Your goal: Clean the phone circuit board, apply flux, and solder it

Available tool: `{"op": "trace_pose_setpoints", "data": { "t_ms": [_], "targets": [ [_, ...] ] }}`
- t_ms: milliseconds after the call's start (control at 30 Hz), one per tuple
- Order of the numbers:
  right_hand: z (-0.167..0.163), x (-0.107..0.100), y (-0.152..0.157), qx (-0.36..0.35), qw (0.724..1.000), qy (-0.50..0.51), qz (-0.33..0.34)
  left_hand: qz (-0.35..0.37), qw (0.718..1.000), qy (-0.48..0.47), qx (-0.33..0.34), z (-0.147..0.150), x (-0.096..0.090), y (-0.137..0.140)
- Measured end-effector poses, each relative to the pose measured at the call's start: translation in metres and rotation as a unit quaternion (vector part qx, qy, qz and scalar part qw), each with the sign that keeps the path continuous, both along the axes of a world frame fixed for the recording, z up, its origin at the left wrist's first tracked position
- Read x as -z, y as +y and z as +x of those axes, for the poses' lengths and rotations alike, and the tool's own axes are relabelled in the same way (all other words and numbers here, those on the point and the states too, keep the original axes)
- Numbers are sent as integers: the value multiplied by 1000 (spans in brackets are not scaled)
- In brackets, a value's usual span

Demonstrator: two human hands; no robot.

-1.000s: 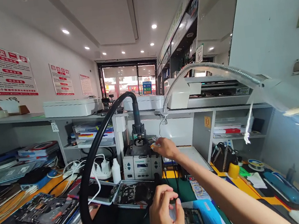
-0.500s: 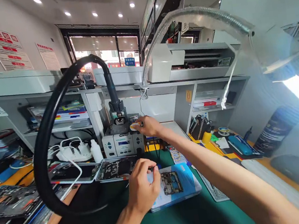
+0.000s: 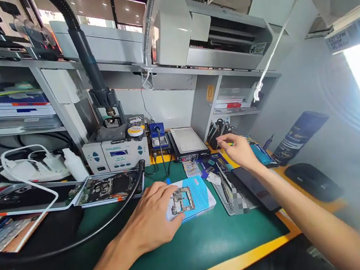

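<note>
My left hand (image 3: 154,216) wraps over the left end of a thick blue-and-white pad (image 3: 203,196), fingers along the far side and thumb by the front edge. On the pad lies a phone circuit board (image 3: 183,199) with a cut-out middle, close to that thumb. Over the right side of the bench, my right hand (image 3: 238,150) reaches toward a holder of dark-handled tools (image 3: 217,132). Its fingers are slightly apart, with nothing visible in them. A round white-and-yellow tin (image 3: 136,132) rests on top of the grey rework station (image 3: 116,154).
A thick black hose (image 3: 112,223) curves across the left foreground. Opened phone parts (image 3: 110,186) lie beyond my left hand. To the right are a perforated mat (image 3: 223,198) with tools, a dark flat panel (image 3: 256,187) and a hot plate (image 3: 189,140).
My right hand has let go of the tin on the station and swung right toward the tool holder. My left hand has gone from a pinch to the pad. The view has turned right and down.
</note>
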State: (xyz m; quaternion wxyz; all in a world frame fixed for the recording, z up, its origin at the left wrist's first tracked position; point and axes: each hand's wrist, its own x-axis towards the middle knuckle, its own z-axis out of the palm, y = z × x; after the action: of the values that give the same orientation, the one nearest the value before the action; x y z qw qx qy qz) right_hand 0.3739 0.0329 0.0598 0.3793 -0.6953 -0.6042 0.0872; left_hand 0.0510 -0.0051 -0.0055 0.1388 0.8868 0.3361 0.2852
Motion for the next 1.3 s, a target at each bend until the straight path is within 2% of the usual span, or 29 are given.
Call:
{"op": "trace_pose_setpoints", "data": {
  "t_ms": [100, 167, 333, 500, 600, 700, 800, 1067, 1300],
  "targets": [
    [15, 16, -30, 15, 997, 66, -43, 8, 1000, 2, -2, 2, 1, 2],
    [12, 21, -48, -5, 992, 103, -75, 19, 1000, -3, 1, 2, 1, 3],
    [-29, 18, -75, -150, 966, 160, -138, 70, 997, -44, 2, 4, -4, 4],
    [-68, 11, -70, -264, 939, 183, -122, 126, 987, -96, -16, 0, -8, 6],
    [-81, 10, -61, -337, 909, 204, -136, 149, 982, -111, -22, -4, -10, 8],
    [-88, 13, -55, -376, 889, 213, -151, 160, 980, -112, -24, -6, -11, 10],
    [-91, 22, -54, -382, 886, 210, -160, 162, 981, -104, -19, -7, -11, 11],
    [-91, 43, -62, -325, 917, 171, -157, 145, 987, -76, 3, -3, -14, 9],
    [-92, 42, -65, -336, 904, 221, -144, 159, 983, -85, 16, -3, -17, 3]
  ]
}}
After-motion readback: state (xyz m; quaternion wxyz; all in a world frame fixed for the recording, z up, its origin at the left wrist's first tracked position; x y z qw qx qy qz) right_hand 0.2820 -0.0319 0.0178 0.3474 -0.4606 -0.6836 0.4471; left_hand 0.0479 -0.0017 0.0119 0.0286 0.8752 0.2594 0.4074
